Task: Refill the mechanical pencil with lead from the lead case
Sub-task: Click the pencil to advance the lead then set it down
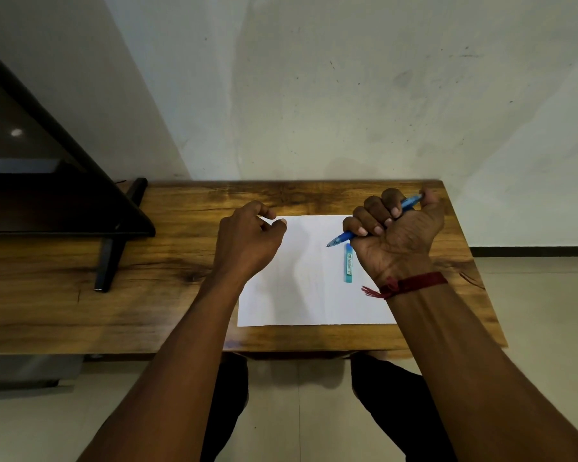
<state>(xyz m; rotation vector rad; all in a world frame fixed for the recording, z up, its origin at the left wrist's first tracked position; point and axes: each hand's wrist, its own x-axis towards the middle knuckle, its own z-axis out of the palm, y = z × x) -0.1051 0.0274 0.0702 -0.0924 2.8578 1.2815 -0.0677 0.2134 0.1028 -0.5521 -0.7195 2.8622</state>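
Head view: right hand [396,228] fisted around blue mechanical pencil [342,237], tip aimed left-down, thumb near cap end. Left hand [247,240] loosely curled, holding nothing, above paper's far-left corner. Lead case [348,263] flat on white paper [301,295], just beside right palm.

Likely step: uncapping. Keep barrel steady, pull cap straight.

Pencil: smooth translucent plastic, slim. Case: flat blue rectangle, labelled. Desk [181,268]: glossy wood grain.
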